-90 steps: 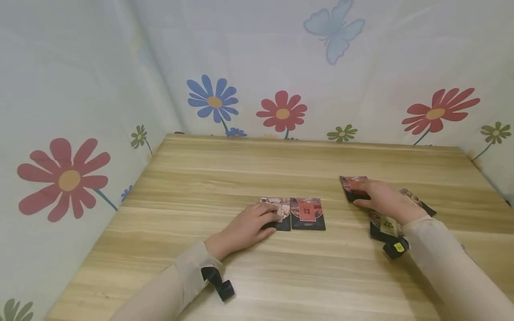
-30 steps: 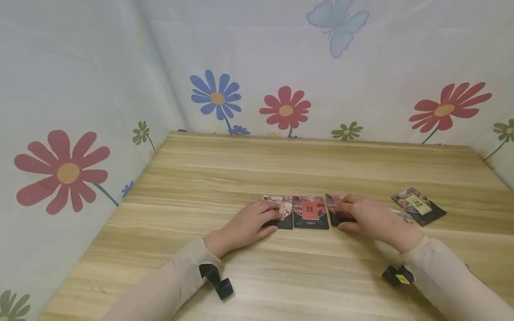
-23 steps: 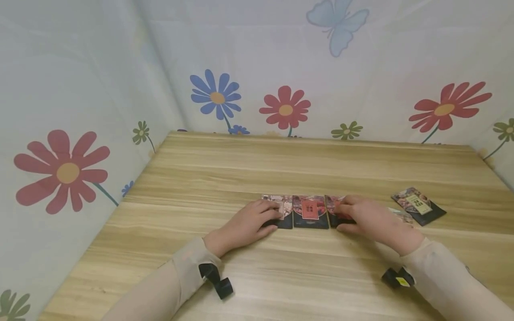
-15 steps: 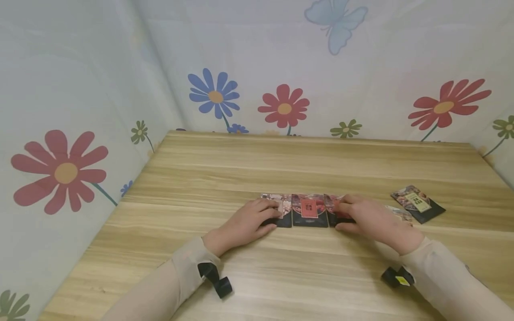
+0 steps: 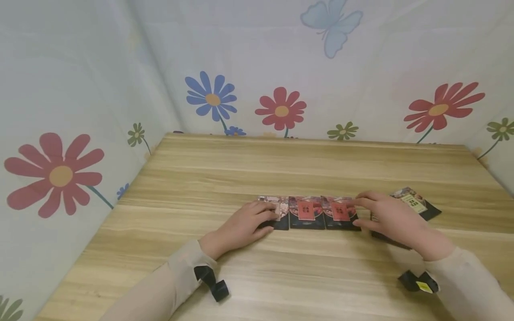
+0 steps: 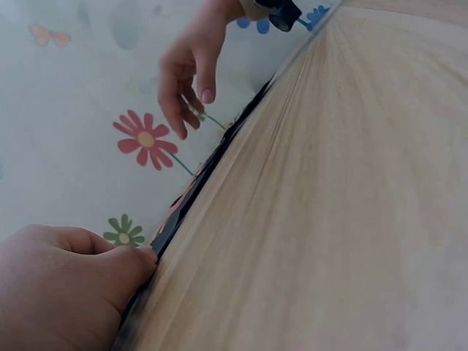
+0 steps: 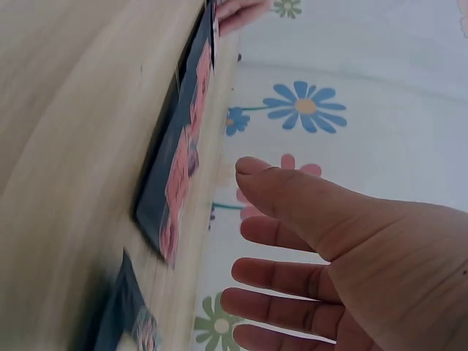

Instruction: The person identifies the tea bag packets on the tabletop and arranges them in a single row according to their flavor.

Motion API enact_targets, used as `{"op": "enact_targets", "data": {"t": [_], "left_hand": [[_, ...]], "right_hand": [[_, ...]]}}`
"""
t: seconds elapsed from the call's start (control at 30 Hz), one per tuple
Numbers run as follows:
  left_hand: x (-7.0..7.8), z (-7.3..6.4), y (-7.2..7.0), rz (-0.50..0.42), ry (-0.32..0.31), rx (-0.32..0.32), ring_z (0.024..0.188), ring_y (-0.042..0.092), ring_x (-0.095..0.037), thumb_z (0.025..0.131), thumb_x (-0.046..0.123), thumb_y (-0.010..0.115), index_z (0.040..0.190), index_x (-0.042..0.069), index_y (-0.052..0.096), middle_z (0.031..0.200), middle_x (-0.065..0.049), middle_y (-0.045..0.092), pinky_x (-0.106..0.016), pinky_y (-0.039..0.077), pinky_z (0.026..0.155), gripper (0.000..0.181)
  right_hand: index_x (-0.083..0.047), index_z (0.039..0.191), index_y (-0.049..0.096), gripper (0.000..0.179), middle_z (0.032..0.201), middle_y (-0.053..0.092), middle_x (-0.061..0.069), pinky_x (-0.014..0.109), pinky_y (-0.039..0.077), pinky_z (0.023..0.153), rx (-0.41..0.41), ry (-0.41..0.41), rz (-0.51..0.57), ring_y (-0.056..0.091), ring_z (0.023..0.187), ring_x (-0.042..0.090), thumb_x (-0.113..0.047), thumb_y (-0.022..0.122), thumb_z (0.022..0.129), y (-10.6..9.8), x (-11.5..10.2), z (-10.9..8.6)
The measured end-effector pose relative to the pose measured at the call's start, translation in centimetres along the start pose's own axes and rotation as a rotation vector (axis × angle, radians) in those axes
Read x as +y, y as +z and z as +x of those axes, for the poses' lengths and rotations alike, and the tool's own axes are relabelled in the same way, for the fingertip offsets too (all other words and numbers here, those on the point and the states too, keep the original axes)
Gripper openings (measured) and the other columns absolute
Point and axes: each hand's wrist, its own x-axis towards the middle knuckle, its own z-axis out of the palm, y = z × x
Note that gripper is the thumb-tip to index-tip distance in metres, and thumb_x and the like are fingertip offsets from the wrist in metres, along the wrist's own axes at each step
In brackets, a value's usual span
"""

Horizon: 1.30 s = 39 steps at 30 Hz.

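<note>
While resting the left hand (image 5: 241,227), fingers relaxed, on the pale-patterned packet (image 5: 284,208) at the nine o'clock end of the row, as seen from the head, lifted the right hand (image 5: 397,220) off the end packet (image 5: 340,210) at three o'clock. Had covered much of that red label half a second earlier; now left it bare, lined up just beside the middle packet (image 5: 306,211) on the table (image 5: 241,165). Apparently settled a third place in the row. Held the right hand, fingers loosely spread and gripping nothing, over a part-hidden packet (image 5: 387,239) toward four o'clock. Left a yellow-labelled packet (image 5: 415,204) askew toward two o'clock of that; judged the work unfinished, with at least two packets outside the row.

From the left wrist, showed the left thumb against the packet edge, more likely pressing than pinching. Showed the right hand toward eleven o'clock, hanging apart.

From the right wrist, showed that hand at four o'clock, fingers extended, and a blurred loose packet corner at seven.
</note>
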Motion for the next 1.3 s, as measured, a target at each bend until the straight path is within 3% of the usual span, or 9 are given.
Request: {"op": "enact_targets", "data": {"t": [0.4,0.8,0.93,1.1,1.3], "left_hand": [[0.0,-0.5,0.2,-0.005,0.003,-0.005,0.123,0.054,-0.023,0.095,0.033,0.059,0.121,0.018,0.065,0.133,-0.006,0.058,-0.039,0.042,0.109,0.031],[-0.1,-0.4,0.9,0.0,0.016,0.002,0.123,0.054,-0.022,0.095,0.032,0.06,0.121,0.018,0.065,0.133,-0.005,0.058,-0.038,0.042,0.109,0.03],[0.1,-0.1,0.9,-0.005,0.031,0.003,0.123,0.055,-0.022,0.095,0.032,0.06,0.121,0.018,0.065,0.133,-0.005,0.058,-0.039,0.043,0.109,0.03],[0.1,0.2,0.7,-0.012,0.019,0.012,0.123,0.054,-0.023,0.094,0.032,0.06,0.121,0.017,0.065,0.133,-0.005,0.058,-0.039,0.042,0.109,0.031],[-0.2,0.2,0.4,-0.002,0.012,0.019,0.124,0.054,-0.024,0.094,0.032,0.06,0.12,0.016,0.065,0.134,-0.006,0.058,-0.04,0.041,0.111,0.031]], "right_hand": [[-0.005,0.117,0.067,0.046,0.114,0.065,0.016,0.05,0.055,0.082,0.02,0.047,0.001,0.065,0.099,0.033,-0.032,0.076,0.081,0.6,2.2,-2.1],[-0.005,0.113,0.068,0.05,0.116,0.065,0.021,0.055,0.052,0.085,-0.051,0.078,0.031,0.061,0.107,0.041,-0.041,0.076,0.079,1.3,4.1,-3.6],[-0.004,0.113,0.069,0.055,0.112,0.066,0.018,0.052,0.053,0.083,-0.093,0.084,0.026,0.063,0.102,0.036,-0.046,0.075,0.077,1.6,4.5,-3.9],[-0.001,0.11,0.07,0.058,0.104,0.068,0.009,0.047,0.055,0.081,-0.078,0.049,-0.056,0.064,0.095,0.027,-0.046,0.077,0.074,1.4,4.7,-3.8],[0.002,0.115,0.068,0.068,0.111,0.067,0.019,0.054,0.053,0.085,-0.118,0.071,-0.077,0.062,0.104,0.04,-0.049,0.077,0.071,1.0,4.6,-3.5]]}}
